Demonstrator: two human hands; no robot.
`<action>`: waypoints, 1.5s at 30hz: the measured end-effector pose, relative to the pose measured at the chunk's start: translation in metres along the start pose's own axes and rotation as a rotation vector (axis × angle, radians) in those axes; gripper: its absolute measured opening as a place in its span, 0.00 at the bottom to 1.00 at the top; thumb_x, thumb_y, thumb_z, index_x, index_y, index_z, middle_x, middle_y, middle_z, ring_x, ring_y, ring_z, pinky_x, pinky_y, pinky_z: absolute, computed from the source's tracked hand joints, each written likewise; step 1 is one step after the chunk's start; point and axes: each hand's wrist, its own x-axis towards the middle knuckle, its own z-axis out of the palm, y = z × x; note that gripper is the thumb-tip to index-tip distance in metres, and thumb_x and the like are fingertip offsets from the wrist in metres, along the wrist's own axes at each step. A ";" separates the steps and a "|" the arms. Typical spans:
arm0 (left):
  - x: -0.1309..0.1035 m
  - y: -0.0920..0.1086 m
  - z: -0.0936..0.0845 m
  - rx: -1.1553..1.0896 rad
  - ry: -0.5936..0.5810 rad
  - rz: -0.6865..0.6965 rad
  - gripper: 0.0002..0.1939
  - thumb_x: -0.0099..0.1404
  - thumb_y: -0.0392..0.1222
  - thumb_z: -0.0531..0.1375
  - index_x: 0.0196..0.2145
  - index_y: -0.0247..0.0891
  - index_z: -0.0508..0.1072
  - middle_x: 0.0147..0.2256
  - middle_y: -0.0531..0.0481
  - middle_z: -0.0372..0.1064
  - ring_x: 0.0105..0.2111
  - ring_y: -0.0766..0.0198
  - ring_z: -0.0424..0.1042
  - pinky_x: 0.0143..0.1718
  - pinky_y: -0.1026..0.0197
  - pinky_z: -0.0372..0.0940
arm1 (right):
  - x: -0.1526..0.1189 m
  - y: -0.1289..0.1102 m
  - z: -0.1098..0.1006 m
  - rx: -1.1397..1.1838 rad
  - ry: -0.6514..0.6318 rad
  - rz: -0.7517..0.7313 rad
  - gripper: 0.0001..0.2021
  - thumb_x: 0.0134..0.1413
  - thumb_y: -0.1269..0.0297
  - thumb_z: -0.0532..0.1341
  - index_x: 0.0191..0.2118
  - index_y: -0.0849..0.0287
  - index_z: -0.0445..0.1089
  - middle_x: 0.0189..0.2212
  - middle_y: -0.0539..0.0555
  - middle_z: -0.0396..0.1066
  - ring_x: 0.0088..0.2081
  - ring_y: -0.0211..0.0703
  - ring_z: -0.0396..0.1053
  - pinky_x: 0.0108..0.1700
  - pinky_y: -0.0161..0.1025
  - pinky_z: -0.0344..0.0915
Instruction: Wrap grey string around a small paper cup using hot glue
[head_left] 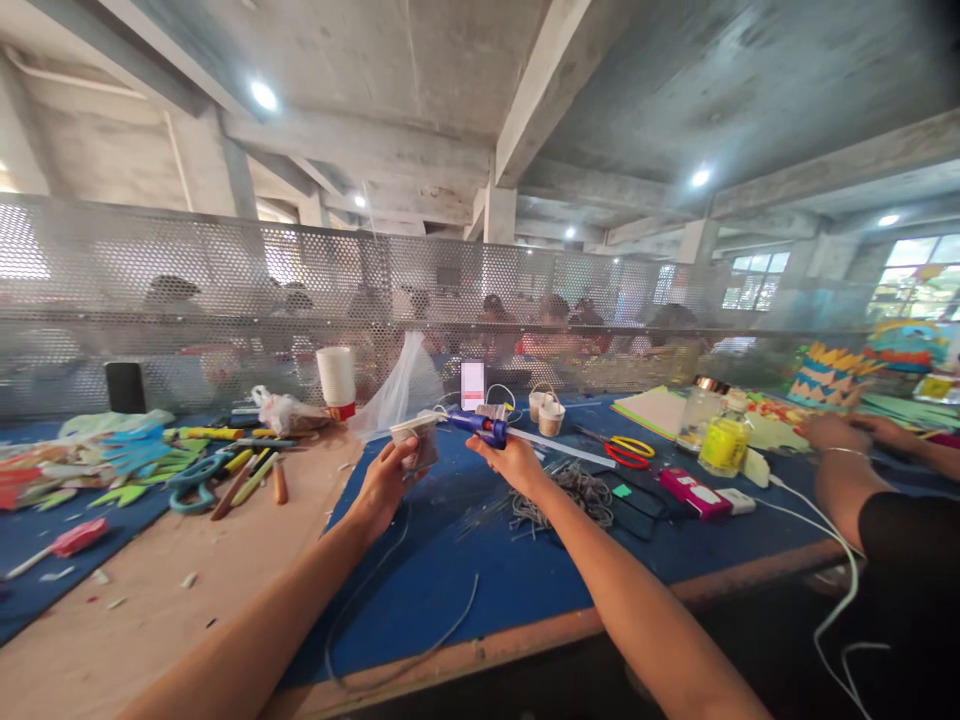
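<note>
We've got the cup (425,440) in our left hand (385,485), our right hand (517,464) gripping the gun (489,430), aimed leftward cupwards.

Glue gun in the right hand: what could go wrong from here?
1. The glue gun points toward the cup, close to the left hand holding it; if hot, a slip might burn the fingers.
2. The plastic sheet stands just behind the cup, so a stray touch could mark it.
3. The right hand works beside tangled grey strands, which may snag the forearm.
</note>
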 end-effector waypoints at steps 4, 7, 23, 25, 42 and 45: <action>-0.003 0.002 0.000 0.018 -0.001 0.024 0.27 0.54 0.55 0.74 0.48 0.40 0.80 0.47 0.45 0.81 0.45 0.55 0.78 0.47 0.55 0.70 | 0.007 0.001 -0.010 -0.261 0.170 0.064 0.16 0.66 0.49 0.64 0.46 0.57 0.77 0.38 0.57 0.82 0.43 0.53 0.80 0.45 0.41 0.71; -0.004 0.002 0.001 0.005 0.015 0.042 0.27 0.53 0.54 0.75 0.47 0.39 0.80 0.44 0.45 0.81 0.44 0.55 0.79 0.47 0.55 0.71 | 0.011 0.007 -0.020 -0.485 0.155 0.207 0.16 0.69 0.55 0.62 0.55 0.59 0.71 0.44 0.61 0.81 0.46 0.53 0.80 0.45 0.40 0.69; -0.001 -0.003 -0.002 0.007 0.010 0.037 0.26 0.51 0.54 0.76 0.44 0.41 0.79 0.43 0.48 0.80 0.41 0.57 0.79 0.44 0.56 0.73 | -0.009 0.046 -0.011 -0.883 -0.123 0.425 0.17 0.70 0.67 0.59 0.58 0.71 0.64 0.56 0.76 0.69 0.54 0.60 0.78 0.52 0.45 0.71; -0.001 -0.005 -0.002 0.010 -0.001 0.034 0.26 0.52 0.54 0.76 0.46 0.40 0.79 0.44 0.48 0.80 0.41 0.58 0.79 0.45 0.56 0.73 | -0.009 0.046 -0.009 -0.893 -0.124 0.442 0.16 0.69 0.69 0.58 0.58 0.71 0.64 0.56 0.76 0.69 0.53 0.60 0.78 0.52 0.45 0.71; -0.010 -0.002 0.005 0.028 -0.051 0.025 0.29 0.51 0.52 0.77 0.48 0.40 0.78 0.44 0.48 0.81 0.41 0.58 0.80 0.42 0.58 0.73 | -0.006 0.052 -0.014 -0.976 -0.083 0.488 0.19 0.67 0.62 0.62 0.58 0.69 0.71 0.57 0.76 0.70 0.59 0.63 0.71 0.58 0.56 0.66; -0.009 -0.002 0.005 0.029 -0.042 0.033 0.29 0.50 0.51 0.78 0.48 0.40 0.78 0.45 0.47 0.80 0.42 0.58 0.80 0.43 0.57 0.73 | -0.005 0.039 -0.017 -0.990 -0.004 0.386 0.19 0.64 0.62 0.66 0.56 0.68 0.72 0.59 0.75 0.68 0.62 0.66 0.67 0.61 0.58 0.62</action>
